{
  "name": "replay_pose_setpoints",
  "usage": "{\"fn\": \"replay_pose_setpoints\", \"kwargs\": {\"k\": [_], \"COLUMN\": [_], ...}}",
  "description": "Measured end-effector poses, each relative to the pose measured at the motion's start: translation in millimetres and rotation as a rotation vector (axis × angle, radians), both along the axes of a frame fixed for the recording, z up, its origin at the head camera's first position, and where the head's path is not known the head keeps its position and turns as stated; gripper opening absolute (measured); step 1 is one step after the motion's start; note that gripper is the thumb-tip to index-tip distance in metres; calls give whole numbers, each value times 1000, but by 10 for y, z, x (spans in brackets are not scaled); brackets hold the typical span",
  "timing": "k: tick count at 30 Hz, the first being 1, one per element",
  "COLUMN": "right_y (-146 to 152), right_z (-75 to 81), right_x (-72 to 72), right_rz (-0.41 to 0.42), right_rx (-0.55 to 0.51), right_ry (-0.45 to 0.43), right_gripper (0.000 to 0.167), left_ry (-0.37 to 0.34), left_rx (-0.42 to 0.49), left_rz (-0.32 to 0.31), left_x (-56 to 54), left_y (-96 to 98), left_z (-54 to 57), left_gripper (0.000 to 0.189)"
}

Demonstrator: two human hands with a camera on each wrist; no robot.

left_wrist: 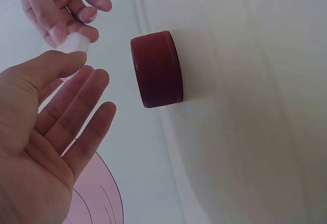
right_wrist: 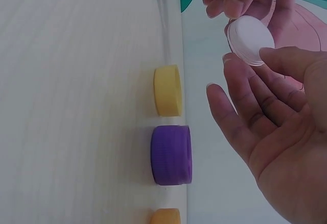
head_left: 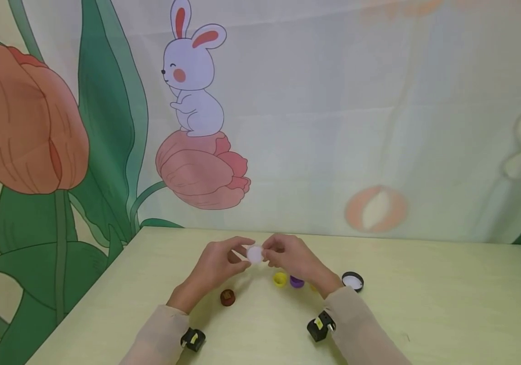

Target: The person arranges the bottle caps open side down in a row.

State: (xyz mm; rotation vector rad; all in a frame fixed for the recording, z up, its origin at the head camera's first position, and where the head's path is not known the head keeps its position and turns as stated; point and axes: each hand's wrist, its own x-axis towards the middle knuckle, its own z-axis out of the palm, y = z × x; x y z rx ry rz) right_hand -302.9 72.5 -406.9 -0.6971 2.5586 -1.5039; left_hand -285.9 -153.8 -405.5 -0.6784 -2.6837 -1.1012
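White cap; between both hands

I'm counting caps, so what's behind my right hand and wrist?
Head view: behind the right hand and wrist, a purple cap and an orange cap show partly; the rest is covered.

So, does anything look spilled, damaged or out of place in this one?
Nothing looks spilled or broken; the white disc, pinched by the left hand and right hand, seems intact. One small oddity: a thin dark mark on the right of the table, on an otherwise plain stretch, too small to identify.
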Motion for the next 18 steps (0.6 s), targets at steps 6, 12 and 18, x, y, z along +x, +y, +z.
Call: {"fn": "replay_pose_setpoints", "kwargs": {"k": [6,12,18], "right_y": [-4,-4,8], "right_z": [2,17,34], "right_x": [-1,16,23], "right_rz": [-2,5,20], "right_rx": [-5,-19,-23], "right_ry": [0,-10,-3], "right_gripper": [18,24,24], "left_ry": [21,17,25], "left_rx": [-4,-20,-41], "left_rz": [-24,-16,2], "left_x": [7,13,6], "left_y": [-2,1,4], "left_z": [11,17,2], "left_gripper": [50,47,42]}}
